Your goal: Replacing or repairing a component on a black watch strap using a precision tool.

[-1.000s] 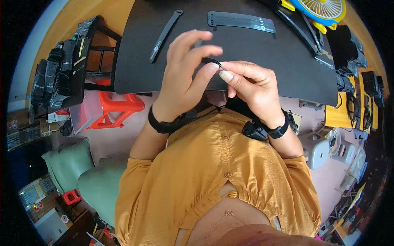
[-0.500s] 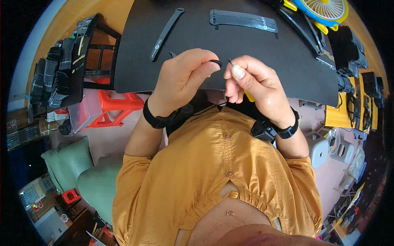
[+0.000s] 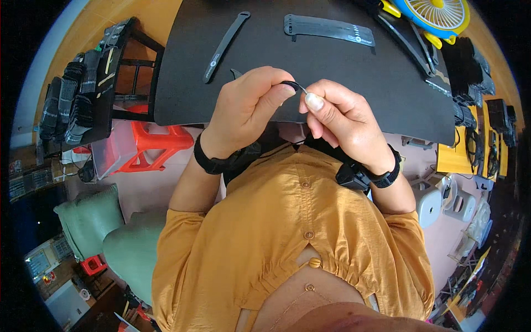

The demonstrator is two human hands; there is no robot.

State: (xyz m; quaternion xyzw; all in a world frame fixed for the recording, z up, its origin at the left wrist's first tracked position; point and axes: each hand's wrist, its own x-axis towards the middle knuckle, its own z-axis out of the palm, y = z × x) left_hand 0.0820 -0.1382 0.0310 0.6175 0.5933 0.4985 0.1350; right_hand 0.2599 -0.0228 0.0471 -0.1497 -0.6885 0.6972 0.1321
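Observation:
My left hand pinches a black strap between thumb and forefinger, its folded end poking out toward the right. A grey-black tail shows beyond the knuckles. Closed on a thin metal-tipped tool, my right hand holds its point against the strap's end; the fingers hide the tool's handle. Farther off on the dark table lie a narrow black strap and a wider black strap with slots.
The black table reaches to my body. A blue and yellow fan stands at the far right, near long black strips. Bundled black straps sit on a left-hand rack. A red stool and green cushions are lower left.
My right hand has shifted slightly left, bringing the tool's tip from a small gap to the strap's end. A yellow part under the right hand is now hidden. The left hand barely moves.

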